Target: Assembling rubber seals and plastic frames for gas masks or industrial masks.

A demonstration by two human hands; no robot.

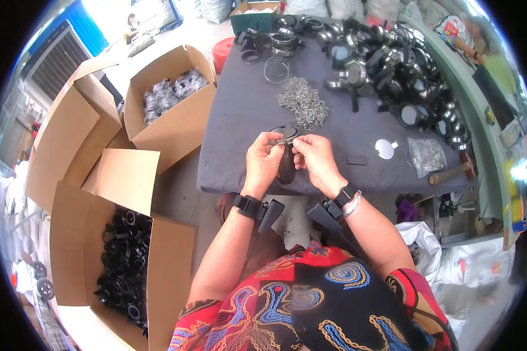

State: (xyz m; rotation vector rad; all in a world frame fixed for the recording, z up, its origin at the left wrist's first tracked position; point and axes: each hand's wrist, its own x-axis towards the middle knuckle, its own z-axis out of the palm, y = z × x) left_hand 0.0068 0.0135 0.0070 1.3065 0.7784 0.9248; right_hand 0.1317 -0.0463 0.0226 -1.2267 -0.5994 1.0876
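At the near part of the grey cloth-covered table (234, 134), both hands meet over a round metal-rimmed piece with a black handle (286, 168). My left hand (263, 166) pinches its rim from the left. On the other side, the fingertips of my right hand (317, 162) close at the rim; a tiny part between them may be hidden. Just beyond lies a heap of small metal clips (303, 103). To the right are a small dark flat piece (356, 159) and a silver disc with a tab (385, 149).
Many black-handled metal rings (401, 70) crowd the table's far right. A clear bag of small parts (425, 155) and a wooden-handled tool (449, 175) lie near the right edge. Cardboard boxes (173, 240) with parts stand left. Another person's arm (465, 48) shows far right.
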